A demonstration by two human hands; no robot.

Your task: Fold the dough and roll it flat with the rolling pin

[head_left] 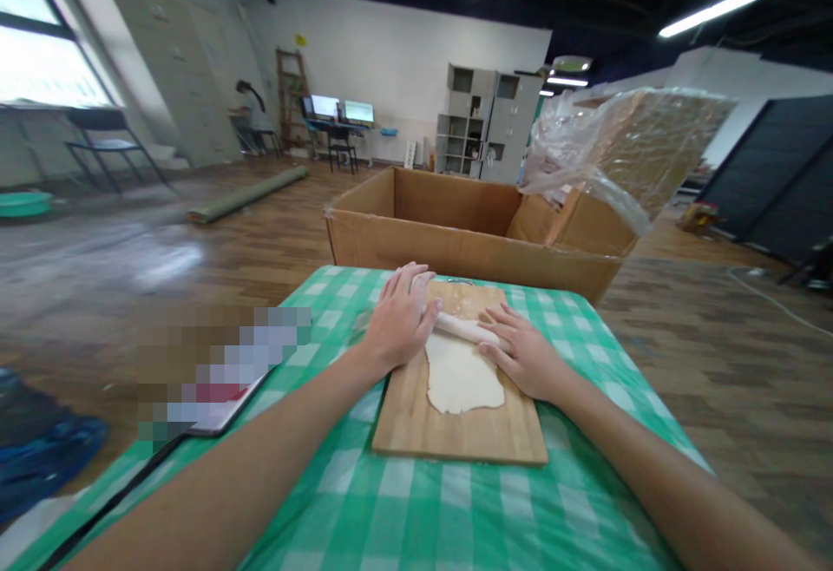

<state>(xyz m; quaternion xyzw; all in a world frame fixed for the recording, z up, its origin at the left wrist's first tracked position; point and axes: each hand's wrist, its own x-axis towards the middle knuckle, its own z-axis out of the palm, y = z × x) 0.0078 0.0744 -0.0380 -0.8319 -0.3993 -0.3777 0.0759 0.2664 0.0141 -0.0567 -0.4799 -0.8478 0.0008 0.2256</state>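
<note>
A wooden cutting board [455,432] lies on a table covered with a green and white checked cloth [416,510]. On the board is a flattened sheet of pale dough [461,376]. A rolling pin [459,326] lies across the far end of the dough. My left hand [398,319] rests flat on the pin's left end, fingers stretched out. My right hand [524,350] presses flat on the pin's right end, fingers extended.
A large open cardboard box [468,237] stands just beyond the table, with a plastic-wrapped bundle [625,150] at its right. A dark flat object [214,415] lies on the table's left side. Wooden floor, a rolled mat [247,193] and desks lie further back.
</note>
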